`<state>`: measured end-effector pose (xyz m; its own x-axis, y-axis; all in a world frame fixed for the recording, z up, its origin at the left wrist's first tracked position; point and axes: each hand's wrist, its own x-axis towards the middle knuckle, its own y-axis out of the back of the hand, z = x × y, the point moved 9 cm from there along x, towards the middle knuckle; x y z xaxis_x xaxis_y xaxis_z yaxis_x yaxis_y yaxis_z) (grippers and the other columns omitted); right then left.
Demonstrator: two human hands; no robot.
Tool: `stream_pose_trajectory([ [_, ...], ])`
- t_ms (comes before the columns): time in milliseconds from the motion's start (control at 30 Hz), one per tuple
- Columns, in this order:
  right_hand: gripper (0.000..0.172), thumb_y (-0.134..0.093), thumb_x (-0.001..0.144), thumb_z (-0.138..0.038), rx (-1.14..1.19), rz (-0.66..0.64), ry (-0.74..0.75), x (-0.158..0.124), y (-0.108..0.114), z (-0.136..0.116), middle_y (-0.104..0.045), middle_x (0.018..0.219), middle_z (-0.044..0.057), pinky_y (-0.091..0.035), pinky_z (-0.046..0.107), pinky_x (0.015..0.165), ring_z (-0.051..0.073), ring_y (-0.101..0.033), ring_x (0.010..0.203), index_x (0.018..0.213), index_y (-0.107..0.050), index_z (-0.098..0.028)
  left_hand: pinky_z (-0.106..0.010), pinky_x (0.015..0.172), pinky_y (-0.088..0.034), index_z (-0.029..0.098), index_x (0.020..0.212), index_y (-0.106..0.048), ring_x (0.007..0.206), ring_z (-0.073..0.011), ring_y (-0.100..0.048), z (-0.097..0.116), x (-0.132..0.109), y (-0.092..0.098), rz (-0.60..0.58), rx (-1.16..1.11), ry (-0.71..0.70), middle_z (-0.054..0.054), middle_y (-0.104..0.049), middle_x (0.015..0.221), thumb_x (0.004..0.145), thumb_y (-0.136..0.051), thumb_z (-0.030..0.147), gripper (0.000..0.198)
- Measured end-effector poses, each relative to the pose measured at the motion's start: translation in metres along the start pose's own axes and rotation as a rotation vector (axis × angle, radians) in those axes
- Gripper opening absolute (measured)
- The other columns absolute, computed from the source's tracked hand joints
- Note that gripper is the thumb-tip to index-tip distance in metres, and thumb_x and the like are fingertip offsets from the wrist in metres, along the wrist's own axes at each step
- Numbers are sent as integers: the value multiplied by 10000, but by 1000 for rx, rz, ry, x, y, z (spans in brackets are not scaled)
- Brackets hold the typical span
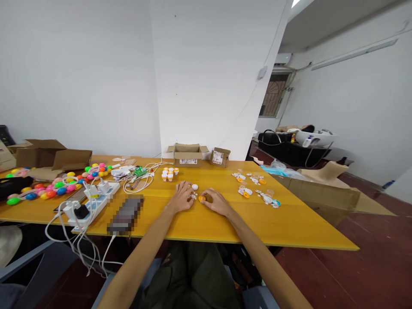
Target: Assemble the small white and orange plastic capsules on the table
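Over the table's middle, my left hand point(182, 197) is curled, its fingertips at a few small white toothed pieces point(193, 196); what lies under the fingers is hidden. My right hand point(217, 202) pinches a small round orange part point(201, 198) between thumb and fingers, low against the tabletop. A white round disc or cap point(195, 187) lies just beyond the gap between both hands. Farther off, to the left, several small jars point(168, 175) with white tops and orange bands stand in a cluster.
Several groups of loose orange, white and clear parts point(246, 194) lie at right. Two cardboard boxes point(187, 156) stand at the wall side. Left are a power strip point(96, 201) with cables, a blurred phone point(126, 214) and colourful bead strings point(51, 191). The yellow table point(199, 227) ends near my lap.
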<state>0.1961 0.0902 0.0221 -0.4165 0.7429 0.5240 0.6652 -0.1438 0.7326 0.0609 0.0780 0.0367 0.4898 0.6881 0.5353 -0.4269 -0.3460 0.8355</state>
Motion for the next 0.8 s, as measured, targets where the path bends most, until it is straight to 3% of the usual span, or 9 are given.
stream_pose_trajectory([
  [467, 106, -699, 821, -271, 72, -49, 6, 1, 2, -10, -718, 938, 21, -540, 347, 837, 210, -672, 901, 924, -681, -253, -477, 972, -398, 242, 1013, -619, 1199, -306, -442, 2, 1, 2, -10, -23, -7, -92, -553, 1285, 813, -579, 194, 210],
  [600, 79, -626, 869, -235, 71, -4, 17, 1, 7, -8, -724, 965, 45, -532, 359, 866, 220, -674, 942, 928, -679, -241, -466, 981, -392, 248, 1033, -617, 1216, -303, -428, 1, 1, 1, -15, -23, 4, -83, -548, 1288, 781, -575, 155, 272],
  [800, 190, -544, 874, -139, 15, 50, 16, 2, 9, 0, -729, 980, 50, -516, 367, 886, 222, -660, 975, 934, -689, -247, -463, 967, -398, 253, 1030, -617, 1204, -305, -432, -2, 1, 4, 5, -24, 47, -86, -558, 1260, 732, -562, 93, 342],
])
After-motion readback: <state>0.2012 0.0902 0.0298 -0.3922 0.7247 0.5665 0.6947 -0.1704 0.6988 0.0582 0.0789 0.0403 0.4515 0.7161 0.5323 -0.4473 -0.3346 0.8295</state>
